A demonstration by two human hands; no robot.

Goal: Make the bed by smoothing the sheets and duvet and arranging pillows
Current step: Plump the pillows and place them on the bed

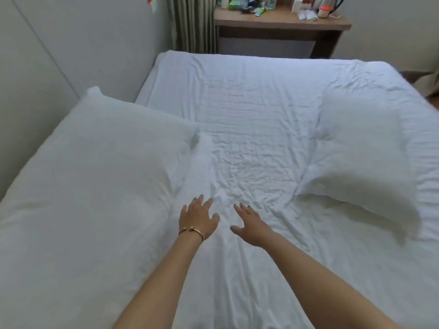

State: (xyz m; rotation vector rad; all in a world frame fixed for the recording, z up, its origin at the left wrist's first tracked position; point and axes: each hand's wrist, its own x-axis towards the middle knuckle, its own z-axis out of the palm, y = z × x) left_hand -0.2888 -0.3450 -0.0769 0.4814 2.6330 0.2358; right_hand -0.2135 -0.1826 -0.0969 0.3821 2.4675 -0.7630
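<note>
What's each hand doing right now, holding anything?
Left hand: open, fingers spread on the sheet, holding nothing.
Right hand: open, fingers straight over the sheet, holding nothing.

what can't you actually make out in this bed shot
- Items on the wooden desk, head view: small, blurred and cut off by the top edge, so no labels can be read.
- Sheet under the left pillow and right pillow: covered by them.
- Whether the left hand and right hand press the sheet or hover above it.
- The bed's near edge: below the frame.
</note>
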